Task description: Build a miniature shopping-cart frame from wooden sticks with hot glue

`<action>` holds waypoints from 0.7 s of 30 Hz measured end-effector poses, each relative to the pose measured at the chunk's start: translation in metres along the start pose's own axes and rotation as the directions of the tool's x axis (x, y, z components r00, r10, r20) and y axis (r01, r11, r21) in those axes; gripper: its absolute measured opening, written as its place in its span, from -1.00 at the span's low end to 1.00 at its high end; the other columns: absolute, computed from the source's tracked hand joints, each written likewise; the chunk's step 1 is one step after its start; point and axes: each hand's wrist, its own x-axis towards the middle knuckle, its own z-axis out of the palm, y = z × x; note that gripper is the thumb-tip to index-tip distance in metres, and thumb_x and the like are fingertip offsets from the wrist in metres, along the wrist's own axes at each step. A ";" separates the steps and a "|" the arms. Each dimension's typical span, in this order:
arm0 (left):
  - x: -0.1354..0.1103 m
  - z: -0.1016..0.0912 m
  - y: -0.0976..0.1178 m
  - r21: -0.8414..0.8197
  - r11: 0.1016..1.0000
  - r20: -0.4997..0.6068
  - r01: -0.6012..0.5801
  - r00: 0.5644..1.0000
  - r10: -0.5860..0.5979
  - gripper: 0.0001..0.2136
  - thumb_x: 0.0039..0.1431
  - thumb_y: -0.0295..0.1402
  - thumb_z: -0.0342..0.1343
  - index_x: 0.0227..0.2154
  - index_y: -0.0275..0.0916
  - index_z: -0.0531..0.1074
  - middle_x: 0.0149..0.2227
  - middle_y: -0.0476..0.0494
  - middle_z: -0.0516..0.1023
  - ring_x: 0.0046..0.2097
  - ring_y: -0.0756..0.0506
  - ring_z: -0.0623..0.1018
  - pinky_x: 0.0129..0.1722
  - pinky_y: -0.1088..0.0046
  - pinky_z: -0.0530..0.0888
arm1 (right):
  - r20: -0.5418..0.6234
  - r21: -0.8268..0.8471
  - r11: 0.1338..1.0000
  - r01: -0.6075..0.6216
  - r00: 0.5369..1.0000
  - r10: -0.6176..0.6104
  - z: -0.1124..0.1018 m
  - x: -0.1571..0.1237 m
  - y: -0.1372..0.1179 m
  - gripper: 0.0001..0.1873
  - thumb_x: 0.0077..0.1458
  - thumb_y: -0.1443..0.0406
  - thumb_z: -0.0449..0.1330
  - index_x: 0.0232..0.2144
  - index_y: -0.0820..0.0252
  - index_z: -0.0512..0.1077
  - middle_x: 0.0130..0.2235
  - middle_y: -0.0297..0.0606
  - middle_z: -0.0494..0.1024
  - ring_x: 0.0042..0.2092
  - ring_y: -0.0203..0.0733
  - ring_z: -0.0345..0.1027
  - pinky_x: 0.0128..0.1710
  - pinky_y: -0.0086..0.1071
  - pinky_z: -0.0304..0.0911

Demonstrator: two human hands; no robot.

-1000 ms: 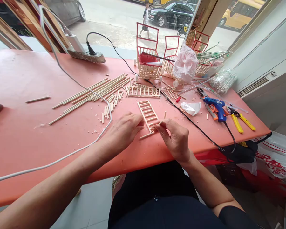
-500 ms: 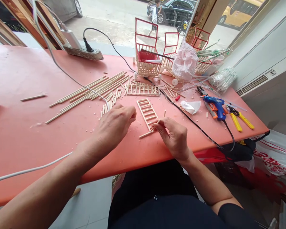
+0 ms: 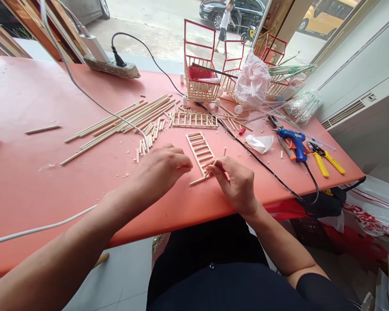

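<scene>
A small ladder-like frame of pale wooden sticks (image 3: 198, 149) lies on the table between my hands. At its near end, a wooden stick (image 3: 197, 181) lies crosswise. My right hand (image 3: 235, 179) is closed in a pinch at that end, holding a short wooden stick (image 3: 224, 151) whose tip pokes up above the knuckles. The fingers partly cover the frame's near corner. To the left of the frame, my left hand (image 3: 164, 170) hovers with its fingers bent toward the thumb. Whatever sits between those fingertips is hidden.
Long sticks (image 3: 126, 121) and cut short pieces (image 3: 142, 147) lie behind my left hand. Another stick frame (image 3: 194, 120) and small stick carts (image 3: 201, 88) stand farther back. A blue glue gun (image 3: 293, 140), yellow-handled pliers (image 3: 327, 162) and a black cable (image 3: 262, 162) are right.
My left hand has shifted slightly right toward the frame, its fingers stretching out from a tighter curl. My right hand stays almost still at the frame's near end.
</scene>
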 end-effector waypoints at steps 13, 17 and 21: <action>-0.001 0.010 0.009 -0.124 0.992 -0.029 -0.025 0.999 0.022 -0.78 0.30 -0.40 0.13 -0.39 -0.16 0.67 -0.34 -0.09 0.67 -0.25 -0.14 0.58 -0.26 0.39 0.39 | 0.010 -0.008 0.999 0.036 0.999 -0.036 0.002 0.001 0.002 -0.87 0.37 0.31 0.18 -0.28 0.16 0.48 -0.34 -0.27 0.62 -0.32 -0.27 0.51 -0.23 -0.45 0.37; -0.001 0.010 0.015 -0.221 0.975 -0.088 0.011 0.996 -0.032 -0.79 0.30 -0.37 0.14 -0.34 -0.14 0.69 -0.32 -0.07 0.68 -0.29 -0.09 0.58 -0.21 0.41 0.43 | 0.034 -0.018 0.999 0.034 0.999 -0.033 0.003 0.001 0.003 -0.83 0.38 0.28 0.17 -0.30 0.15 0.49 -0.39 -0.30 0.60 -0.37 -0.27 0.49 -0.27 -0.44 0.37; -0.001 0.009 0.021 -0.264 0.963 -0.142 0.060 0.985 -0.100 -0.86 0.27 -0.35 0.20 -0.34 -0.18 0.66 -0.33 -0.04 0.69 -0.33 -0.06 0.57 -0.25 0.45 0.45 | 0.040 0.005 1.000 0.023 0.999 -0.023 0.003 0.002 0.004 -0.80 0.39 0.27 0.16 -0.30 0.17 0.51 -0.39 -0.30 0.61 -0.38 -0.28 0.49 -0.27 -0.43 0.39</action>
